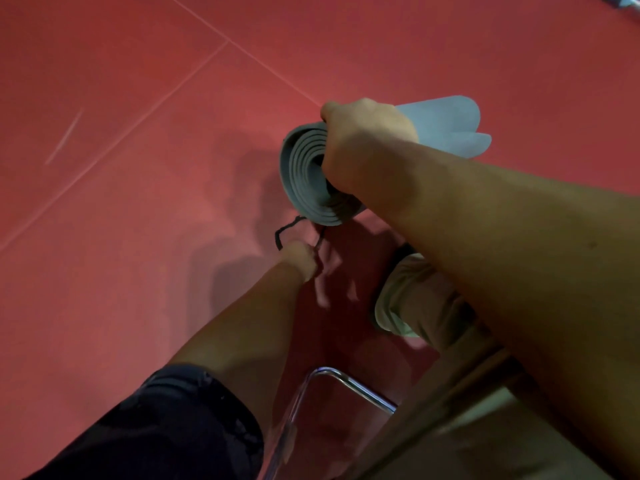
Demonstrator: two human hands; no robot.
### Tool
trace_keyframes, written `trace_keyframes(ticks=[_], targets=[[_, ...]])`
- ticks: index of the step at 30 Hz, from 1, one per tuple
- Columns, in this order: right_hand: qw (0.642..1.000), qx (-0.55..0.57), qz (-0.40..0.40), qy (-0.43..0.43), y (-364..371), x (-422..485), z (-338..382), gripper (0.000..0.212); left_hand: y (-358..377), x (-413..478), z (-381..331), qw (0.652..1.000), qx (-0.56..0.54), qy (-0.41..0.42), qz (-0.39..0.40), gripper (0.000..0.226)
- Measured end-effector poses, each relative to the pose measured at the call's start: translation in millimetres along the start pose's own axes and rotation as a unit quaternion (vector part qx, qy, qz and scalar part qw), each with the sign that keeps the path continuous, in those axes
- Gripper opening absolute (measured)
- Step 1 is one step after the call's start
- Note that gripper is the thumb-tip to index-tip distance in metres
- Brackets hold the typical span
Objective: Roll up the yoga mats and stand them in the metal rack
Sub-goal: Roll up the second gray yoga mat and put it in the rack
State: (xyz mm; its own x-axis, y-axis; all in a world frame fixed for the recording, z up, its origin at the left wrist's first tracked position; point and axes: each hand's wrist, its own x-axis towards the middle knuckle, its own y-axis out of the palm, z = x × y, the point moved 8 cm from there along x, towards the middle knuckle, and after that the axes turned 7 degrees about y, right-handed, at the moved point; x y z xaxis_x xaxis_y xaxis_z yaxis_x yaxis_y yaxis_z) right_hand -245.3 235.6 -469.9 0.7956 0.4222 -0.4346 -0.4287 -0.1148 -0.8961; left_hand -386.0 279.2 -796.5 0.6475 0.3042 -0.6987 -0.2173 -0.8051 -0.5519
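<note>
A rolled grey yoga mat (304, 178) stands on end on the red floor, its spiral end facing me. My right hand (363, 140) grips its top rim, fingers tucked into the roll. A loose light-blue flap (446, 124) of the mat sticks out behind that hand. Lower down, my left hand (300, 261) pinches a thin black cord (285, 232) that loops over the floor at the foot of the roll. A chrome bar of the metal rack (349, 382) shows at the bottom centre, close to my body.
The red floor (138, 168) with pale seam lines spreads to the left and far side. My trouser leg and shoe (408, 296) stand right of the left hand. A wooden edge (450, 393) runs along the bottom right.
</note>
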Motion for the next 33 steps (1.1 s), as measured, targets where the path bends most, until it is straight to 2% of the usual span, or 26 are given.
trace_keyframes(ticks=[3,5,7,9,13,15,18,20,24,27,30,33], targets=[[1.000,0.008,-0.010,-0.002,-3,-5,-6,0.056,-26,-10,-10,0.989,-0.135,-0.026,-0.044,0.024],[1.000,0.013,-0.026,0.000,-6,-12,-14,0.055,-41,-17,-26,0.970,-0.234,-0.015,-0.058,0.015],[0.999,0.011,-0.044,0.006,-12,-18,-27,0.052,-56,-30,-45,0.925,-0.373,-0.024,-0.064,0.027],[0.998,0.025,-0.056,0.015,-22,-25,-43,0.050,-67,-44,-72,0.879,-0.475,-0.012,-0.027,0.029],[0.991,0.087,-0.073,0.069,-48,-39,-87,0.051,-102,-85,-155,0.809,-0.582,0.078,0.016,0.025],[0.983,0.130,-0.087,0.099,-64,-48,-113,0.055,-116,-109,-201,0.785,-0.610,0.104,0.034,0.039],[0.965,0.195,-0.117,0.128,-95,-66,-153,0.049,-135,-145,-263,0.792,-0.588,0.159,0.025,0.053],[0.952,0.232,-0.142,0.143,-118,-81,-184,0.042,-145,-175,-304,0.811,-0.551,0.195,0.028,0.055],[0.919,0.304,-0.177,0.178,-150,-118,-244,0.037,-154,-229,-377,0.858,-0.426,0.284,0.035,0.039],[0.874,0.390,-0.177,0.231,-164,-157,-297,0.029,-146,-265,-440,0.888,-0.282,0.363,0.017,0.034],[0.848,0.434,-0.172,0.250,-172,-192,-340,0.030,-131,-289,-501,0.877,-0.183,0.444,0.015,0.059],[0.835,0.452,-0.176,0.257,-173,-227,-377,0.026,-110,-309,-548,0.868,-0.106,0.484,0.029,0.087]])
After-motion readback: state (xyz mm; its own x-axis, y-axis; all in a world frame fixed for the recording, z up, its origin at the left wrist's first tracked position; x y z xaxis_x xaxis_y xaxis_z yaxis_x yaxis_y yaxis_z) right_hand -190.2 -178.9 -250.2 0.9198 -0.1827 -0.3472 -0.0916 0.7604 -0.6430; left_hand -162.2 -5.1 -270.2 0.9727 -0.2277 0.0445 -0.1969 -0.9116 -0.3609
